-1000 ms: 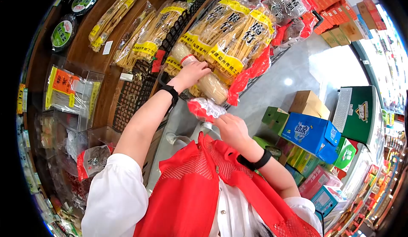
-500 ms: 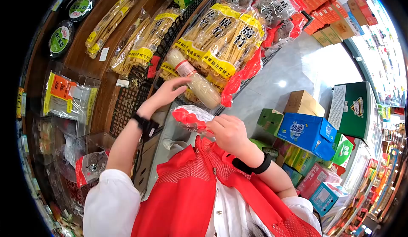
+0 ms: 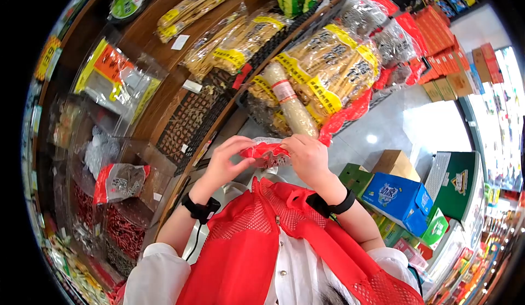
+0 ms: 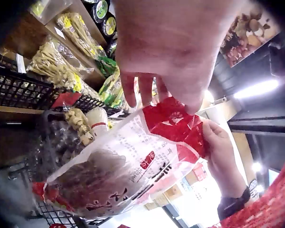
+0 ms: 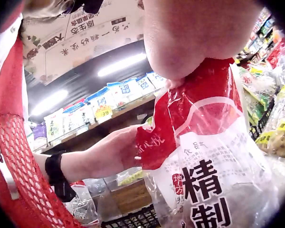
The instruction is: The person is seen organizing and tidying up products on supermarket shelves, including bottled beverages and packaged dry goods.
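Note:
Between my hands hangs a clear plastic food bag with a red top (image 4: pixel 175 128), black lettering on its front and greyish-brown contents. My left hand (image 3: pixel 221 163) pinches one side of the red top between thumb and fingers. The opposite corner is gripped by my right hand (image 3: pixel 307 154), seen across the bag in the left wrist view. Just beyond the hands, a long cylindrical pack of pale noodles (image 3: pixel 298 113) with a red-and-white label lies on a pile of bagged dried bean curd sticks (image 3: pixel 328 70) in a black basket.
Wooden shelves on the left carry more bagged sticks (image 3: pixel 251 34), a black crate (image 3: pixel 191 122) and clear bins, one with a red-topped bag (image 3: pixel 121 183). More red-topped bags (image 3: pixel 396 37) lie at the basket's far end. Cartons, including a blue box (image 3: pixel 396 198), stand on the floor at right.
My left hand has let go of the noodle pack, drawn back towards my body and taken hold of the bag's red top. My right hand keeps its grip. The head view has shifted.

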{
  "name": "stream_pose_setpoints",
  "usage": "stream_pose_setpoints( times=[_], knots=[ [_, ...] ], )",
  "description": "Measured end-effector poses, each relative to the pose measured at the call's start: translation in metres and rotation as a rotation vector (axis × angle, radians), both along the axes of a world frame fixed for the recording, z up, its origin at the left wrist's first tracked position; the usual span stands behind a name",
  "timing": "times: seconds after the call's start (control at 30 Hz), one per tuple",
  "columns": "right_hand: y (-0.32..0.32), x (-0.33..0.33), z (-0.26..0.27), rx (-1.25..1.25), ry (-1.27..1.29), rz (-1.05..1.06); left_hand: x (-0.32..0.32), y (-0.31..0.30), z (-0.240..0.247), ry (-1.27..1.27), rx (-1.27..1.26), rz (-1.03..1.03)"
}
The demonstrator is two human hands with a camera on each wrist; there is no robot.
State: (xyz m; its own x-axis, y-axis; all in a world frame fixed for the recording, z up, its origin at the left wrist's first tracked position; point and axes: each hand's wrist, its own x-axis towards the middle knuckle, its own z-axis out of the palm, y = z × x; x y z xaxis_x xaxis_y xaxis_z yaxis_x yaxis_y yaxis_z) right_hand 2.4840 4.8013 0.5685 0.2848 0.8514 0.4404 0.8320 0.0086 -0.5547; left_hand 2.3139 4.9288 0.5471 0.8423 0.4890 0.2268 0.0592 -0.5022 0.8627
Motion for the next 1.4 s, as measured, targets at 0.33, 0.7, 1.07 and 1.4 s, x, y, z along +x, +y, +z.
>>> stream_pose_setpoints(
  times=[0.33, 0.7, 1.07, 1.4],
  knots=[
    [0.022, -0.039, -0.033, -0.098, -0.137, 0.141, -0.077, 0.024, -0.032, -0.065, -0.079, 0.273],
    [0.083, -0.131, 0.029, 0.098, 0.075, 0.25, -0.156, 0.072, 0.007, -0.417, -0.818, 0.1],
    [0.128, -0.165, 0.041, 0.157, -0.446, 0.289, -0.236, 0.097, 0.032, -0.194, -0.342, 0.543],
    [0.152, -0.158, 0.029, 0.176, -0.159, 0.457, -0.267, 0.107, 0.014, -0.319, -0.181, 0.68]
  ],
)
